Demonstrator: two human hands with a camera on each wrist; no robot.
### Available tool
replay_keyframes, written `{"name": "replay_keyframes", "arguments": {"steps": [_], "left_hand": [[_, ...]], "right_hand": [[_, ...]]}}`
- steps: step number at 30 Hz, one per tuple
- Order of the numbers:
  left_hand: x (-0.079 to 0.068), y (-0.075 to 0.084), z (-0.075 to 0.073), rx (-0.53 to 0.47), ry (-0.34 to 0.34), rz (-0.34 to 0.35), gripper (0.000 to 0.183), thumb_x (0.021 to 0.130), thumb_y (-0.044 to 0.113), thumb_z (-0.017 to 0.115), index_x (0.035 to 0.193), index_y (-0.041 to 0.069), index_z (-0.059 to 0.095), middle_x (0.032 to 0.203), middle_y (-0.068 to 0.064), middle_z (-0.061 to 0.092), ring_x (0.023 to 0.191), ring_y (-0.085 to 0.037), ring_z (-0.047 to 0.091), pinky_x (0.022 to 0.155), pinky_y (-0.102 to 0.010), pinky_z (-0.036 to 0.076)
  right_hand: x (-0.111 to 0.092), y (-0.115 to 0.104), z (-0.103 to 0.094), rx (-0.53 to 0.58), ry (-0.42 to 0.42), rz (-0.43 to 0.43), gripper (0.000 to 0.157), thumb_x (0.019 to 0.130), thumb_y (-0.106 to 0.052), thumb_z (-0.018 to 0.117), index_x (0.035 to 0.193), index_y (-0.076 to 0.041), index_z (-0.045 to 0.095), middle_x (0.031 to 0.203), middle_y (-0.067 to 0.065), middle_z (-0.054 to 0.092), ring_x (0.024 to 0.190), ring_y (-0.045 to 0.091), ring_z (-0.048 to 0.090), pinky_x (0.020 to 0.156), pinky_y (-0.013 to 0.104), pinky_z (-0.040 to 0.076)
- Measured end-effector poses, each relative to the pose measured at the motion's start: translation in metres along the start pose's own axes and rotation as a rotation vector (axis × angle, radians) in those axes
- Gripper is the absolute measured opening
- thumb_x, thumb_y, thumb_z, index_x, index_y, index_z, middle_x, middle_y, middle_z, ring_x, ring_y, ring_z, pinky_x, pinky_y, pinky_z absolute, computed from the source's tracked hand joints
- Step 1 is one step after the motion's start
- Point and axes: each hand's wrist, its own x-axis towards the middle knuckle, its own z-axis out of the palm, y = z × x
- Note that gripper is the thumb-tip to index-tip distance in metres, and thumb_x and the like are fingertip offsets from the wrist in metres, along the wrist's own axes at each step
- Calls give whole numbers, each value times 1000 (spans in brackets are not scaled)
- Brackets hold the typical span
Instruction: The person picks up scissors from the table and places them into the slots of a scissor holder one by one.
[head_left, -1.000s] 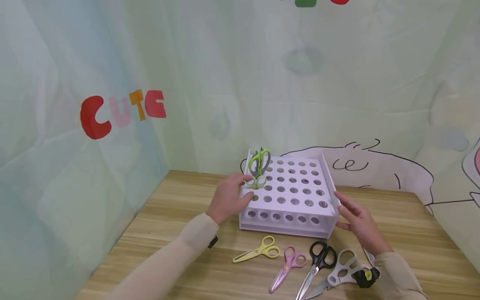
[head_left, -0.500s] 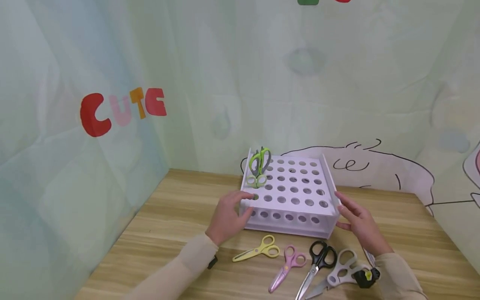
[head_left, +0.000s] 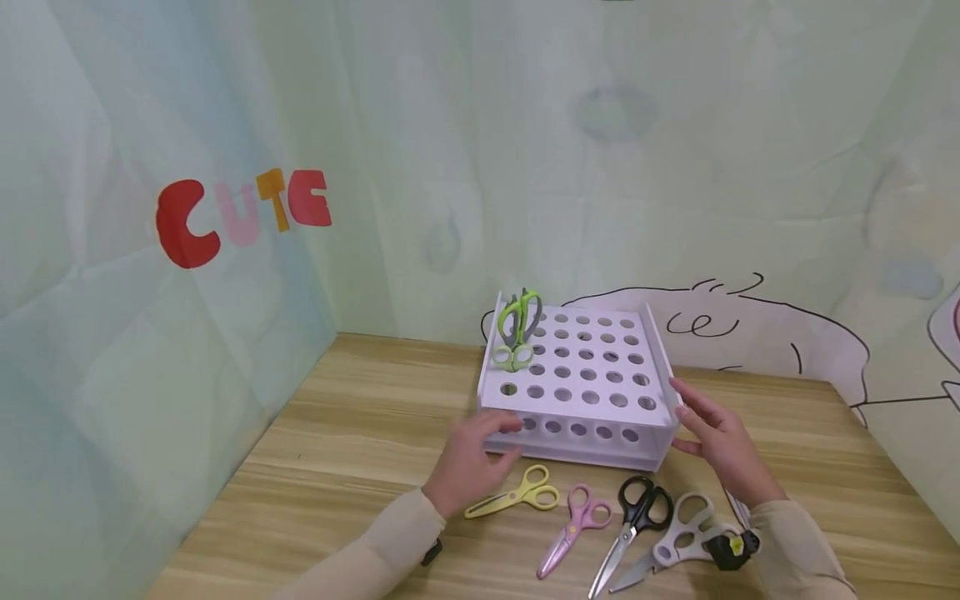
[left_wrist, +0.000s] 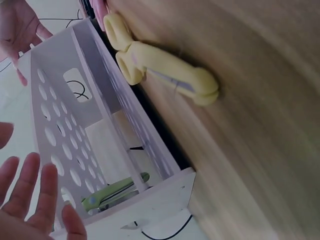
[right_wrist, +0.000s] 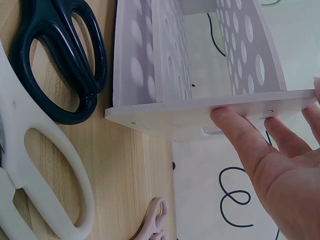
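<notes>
Your left hand (head_left: 474, 458) hangs near the front left corner of the white rack (head_left: 576, 410), its grip loosely spread with nothing in it, just beside the yellow scissors (head_left: 517, 497). Your right hand (head_left: 723, 442) touches the rack's right side with its fingertips; that grip is also spread, taking hold of nothing.

The rack stands toward the far edge of the table (head_left: 360, 400). The green-and-grey scissors (head_left: 522, 325) and light green scissors (head_left: 512, 358) stand upright in its leftmost holes. Rightward from the yellow pair lie pink scissors (head_left: 574, 530), black scissors (head_left: 636, 527) and white scissors (head_left: 666, 551).
</notes>
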Motion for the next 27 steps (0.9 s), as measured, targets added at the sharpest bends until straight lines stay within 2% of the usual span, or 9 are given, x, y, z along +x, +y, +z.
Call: {"name": "replay_keyframes", "arguments": {"steps": [5,11,18,23,27], "left_hand": [[-5,0,7,-50,-100,-79,34,79,2,79,111,-2,68,106,-9,70,98,-24,65,89,-38,54],[-7,1,11,-62,-222,-165,41,80,9,80,117,-2,66,112,-12,68,100,-28,63,90,-42,52],[-4,1,18,46,-337,-213,49,77,17,84,118,-3,66,114,-10,67,103,-25,62,92,-34,51],[-2,2,22,158,-398,-229,60,72,26,88,120,-3,66,114,-12,67,105,-25,61,96,-36,48],[0,3,25,243,-441,-248,60,69,34,89,115,1,69,106,-9,67,95,-20,61,89,-35,51]], "right_hand": [[0,3,0,1,3,-5,59,106,-34,45,157,-10,26,162,18,18,128,29,44,88,30,54],[1,3,0,8,0,-1,60,106,-36,45,157,-11,25,162,18,17,134,41,37,88,30,54],[1,2,-1,6,1,2,60,106,-35,45,157,-12,25,162,17,17,134,40,37,87,30,54],[2,3,-1,7,-3,-2,60,106,-36,45,158,-13,25,162,16,16,136,42,34,88,30,54],[2,3,-1,5,-3,-14,60,106,-35,45,157,-12,25,162,18,17,134,42,36,87,30,54]]}}
